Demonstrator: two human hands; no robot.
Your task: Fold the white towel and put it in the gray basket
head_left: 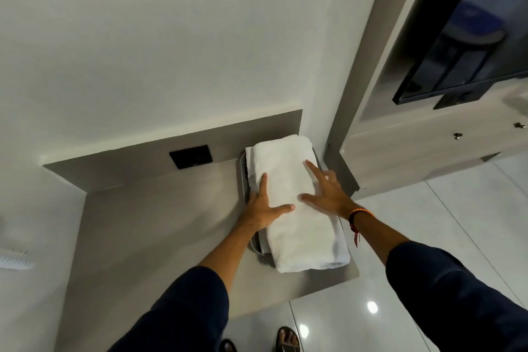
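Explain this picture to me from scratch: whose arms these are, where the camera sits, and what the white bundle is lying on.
There is no machine here. The camera is worn on a person's head and looks down, so the arms are that person's own. The left hand and right hand lie flat, fingers spread, on a folded white towel. Nothing is gripped. The towel lies on a gray basket, of which only the rim shows, on a gray shelf under a black wall socket.

Soft, dim indoor light, evenly spread. Two bright glare spots sit on the glossy floor tiles [400, 251] below the right hand [328, 190]. The white towel [291, 203] between the hands looks slightly overexposed. Straight lines bow toward the edges, and the left edge is blurred.
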